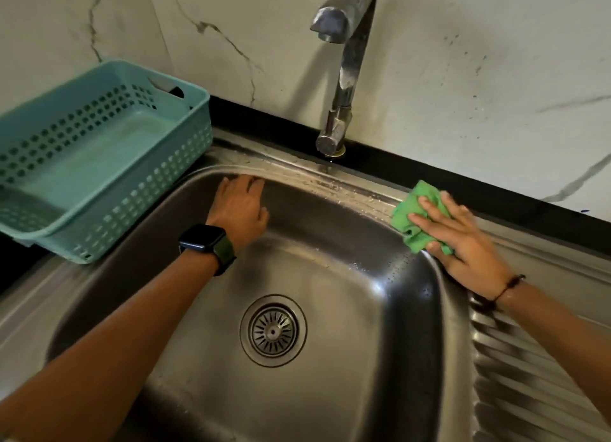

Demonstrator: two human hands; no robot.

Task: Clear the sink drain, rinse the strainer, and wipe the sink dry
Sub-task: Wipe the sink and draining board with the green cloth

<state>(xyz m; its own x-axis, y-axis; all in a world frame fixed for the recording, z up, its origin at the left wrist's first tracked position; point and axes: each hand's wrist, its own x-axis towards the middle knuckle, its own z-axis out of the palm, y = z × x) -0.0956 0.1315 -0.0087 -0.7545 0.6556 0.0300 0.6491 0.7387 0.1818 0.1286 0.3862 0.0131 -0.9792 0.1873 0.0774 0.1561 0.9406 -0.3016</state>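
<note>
Sink (380, 309), stainless steel, fills the lower and middle frame, its basin running from centre left to right of centre, with water droplets scattered on the back rim and the right inner wall. A ribbed draining board (529, 375) is at the lower right. Behind, a pale marble-patterned wall (463, 61) covers the top of the frame above a black strip. A teal plastic basket (99, 163) with perforated sides sits at the upper left, partly on the sink's left ledge. The metal tap (345, 64) rises at top centre, its spout pointing toward the camera.

The left hand (239, 206) reaches into the basin with fingers extended, resting on the back wall just under the rim; its wrist wears a dark smartwatch (206, 243). The right hand (463, 239), fingers spread flat, presses a crumpled green cloth (418, 213) against the back right corner of the rim; a thin dark bracelet (509, 286) circles that wrist.

The strainer (272, 331) sits seated in the drain, low in the centre of the frame, its slots radiating round a central knob.
</note>
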